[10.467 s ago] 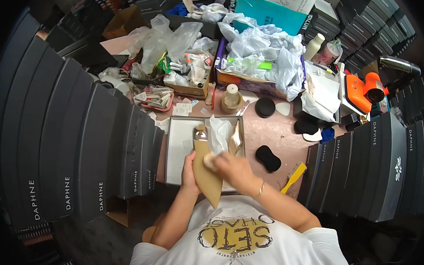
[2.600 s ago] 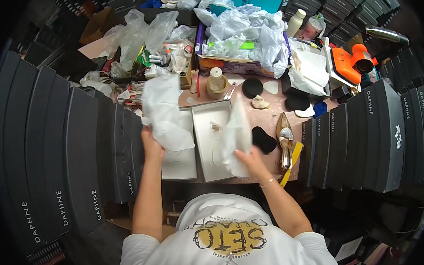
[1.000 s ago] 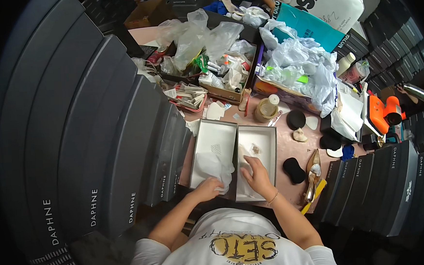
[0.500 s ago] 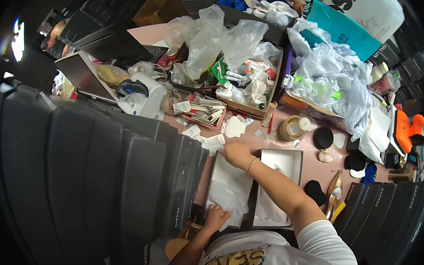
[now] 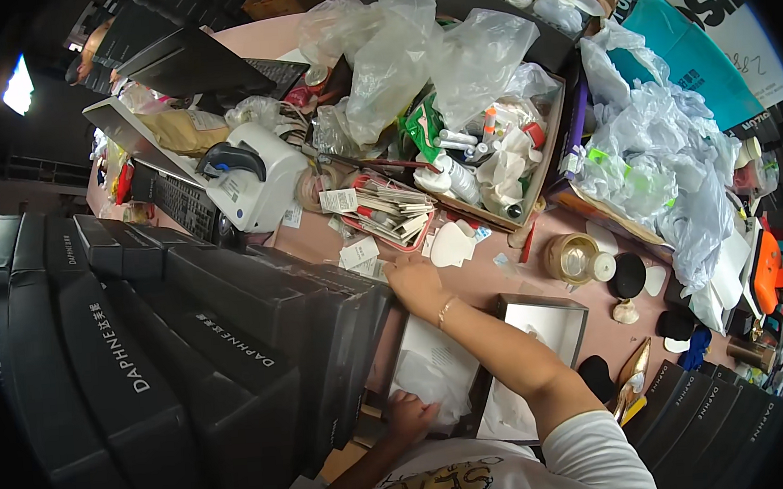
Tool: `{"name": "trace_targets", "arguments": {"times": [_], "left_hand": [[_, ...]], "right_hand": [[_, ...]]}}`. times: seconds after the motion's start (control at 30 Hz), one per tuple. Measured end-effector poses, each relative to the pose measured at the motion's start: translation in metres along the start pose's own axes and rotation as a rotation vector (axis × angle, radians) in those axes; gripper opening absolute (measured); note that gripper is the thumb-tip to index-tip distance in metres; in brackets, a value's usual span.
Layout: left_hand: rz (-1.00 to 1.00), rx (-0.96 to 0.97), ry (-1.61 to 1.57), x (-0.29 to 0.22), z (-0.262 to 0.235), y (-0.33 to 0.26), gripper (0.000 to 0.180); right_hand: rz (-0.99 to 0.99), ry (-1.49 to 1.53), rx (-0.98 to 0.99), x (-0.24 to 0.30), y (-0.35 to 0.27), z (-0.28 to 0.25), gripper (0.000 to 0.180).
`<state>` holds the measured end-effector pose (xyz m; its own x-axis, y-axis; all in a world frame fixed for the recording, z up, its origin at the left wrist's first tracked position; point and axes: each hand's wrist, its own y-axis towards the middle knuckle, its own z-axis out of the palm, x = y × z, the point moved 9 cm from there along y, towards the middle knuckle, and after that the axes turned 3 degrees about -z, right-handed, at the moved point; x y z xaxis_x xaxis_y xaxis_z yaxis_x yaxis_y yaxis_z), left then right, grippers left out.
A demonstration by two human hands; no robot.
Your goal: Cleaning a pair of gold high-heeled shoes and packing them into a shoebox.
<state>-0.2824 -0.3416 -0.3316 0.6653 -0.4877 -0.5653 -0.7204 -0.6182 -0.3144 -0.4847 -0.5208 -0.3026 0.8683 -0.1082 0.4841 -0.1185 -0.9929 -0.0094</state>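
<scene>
The left hand (image 5: 411, 418), loosely curled, rests against tissue (image 5: 426, 377) in a tray (image 5: 440, 338); beyond it, the right hand (image 5: 416, 286) seems mid-reach, its grip untellable; any move calls for clearing the open box (image 5: 565, 322) rightward.

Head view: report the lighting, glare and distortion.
In the head view, the left hand looks darker than the right hand; head view, upper left, a bright patch is blown out; head view, left side, edges of the black shoeboxes curve, and the corners go black.
</scene>
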Motion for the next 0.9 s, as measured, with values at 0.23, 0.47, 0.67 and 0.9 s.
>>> {"name": "trace_targets", "arguments": {"times": [0.23,0.47,0.67,0.9], "left_hand": [[0.061,0.017,-0.038,-0.010,-0.004,-0.004,0.024],[0.200,-0.028,0.013,-0.020,-0.004,-0.011,0.014],[0.290,-0.043,0.037,-0.026,-0.004,-0.009,0.009],[0.260,-0.063,0.033,-0.022,0.000,-0.008,0.013]], "right_hand": [[-0.058,0.323,-0.040,0.013,0.016,-0.020,0.013],[-0.399,0.270,0.020,0.031,0.041,0.007,0.022],[-0.387,-0.049,0.079,0.035,0.060,0.035,0.035],[-0.139,-0.052,0.136,0.020,0.066,0.061,0.034]]}}
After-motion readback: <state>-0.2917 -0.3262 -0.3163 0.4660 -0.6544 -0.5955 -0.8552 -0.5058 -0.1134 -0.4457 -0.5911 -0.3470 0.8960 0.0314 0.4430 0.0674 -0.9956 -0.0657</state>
